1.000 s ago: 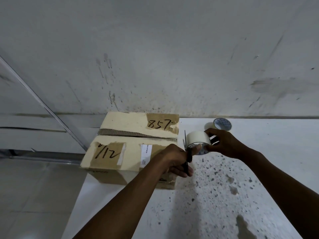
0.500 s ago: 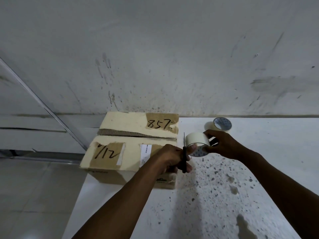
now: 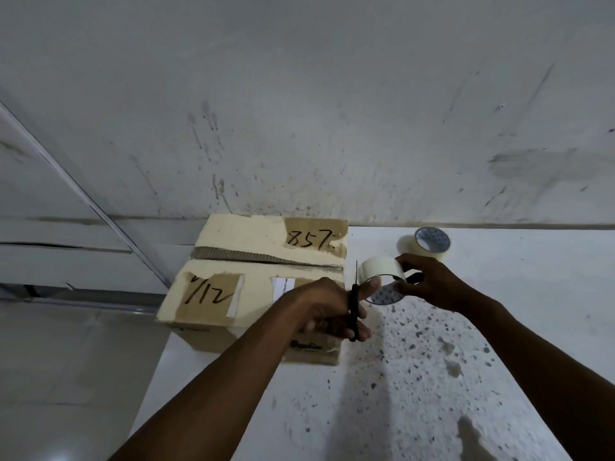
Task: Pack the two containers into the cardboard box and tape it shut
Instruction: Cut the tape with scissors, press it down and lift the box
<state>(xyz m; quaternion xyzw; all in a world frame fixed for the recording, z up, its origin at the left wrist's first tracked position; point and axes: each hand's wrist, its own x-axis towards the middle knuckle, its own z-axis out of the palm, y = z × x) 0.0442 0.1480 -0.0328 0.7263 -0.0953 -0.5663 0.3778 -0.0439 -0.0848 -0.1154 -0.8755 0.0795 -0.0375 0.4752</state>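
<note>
Left hand [image 3: 327, 306] grips scissors [image 3: 354, 302], right hand [image 3: 429, 282] grips a tape roll [image 3: 382, 277] at three o'clock of the closed cardboard box [image 3: 263, 284]; blades may nick the thumb.

Dim, cool, flat light with no single bright source to be seen.

The grey, scuffed wall [image 3: 332, 111] looks murky and a little grainy, while the white speckled table top [image 3: 466, 361] is the brightest surface. A soft, broad shadow falls on it below the left hand [image 3: 327, 309], with no glare anywhere. The wide lens bends the straight lines at the left edge, and the forearms go slightly soft towards the bottom.
</note>
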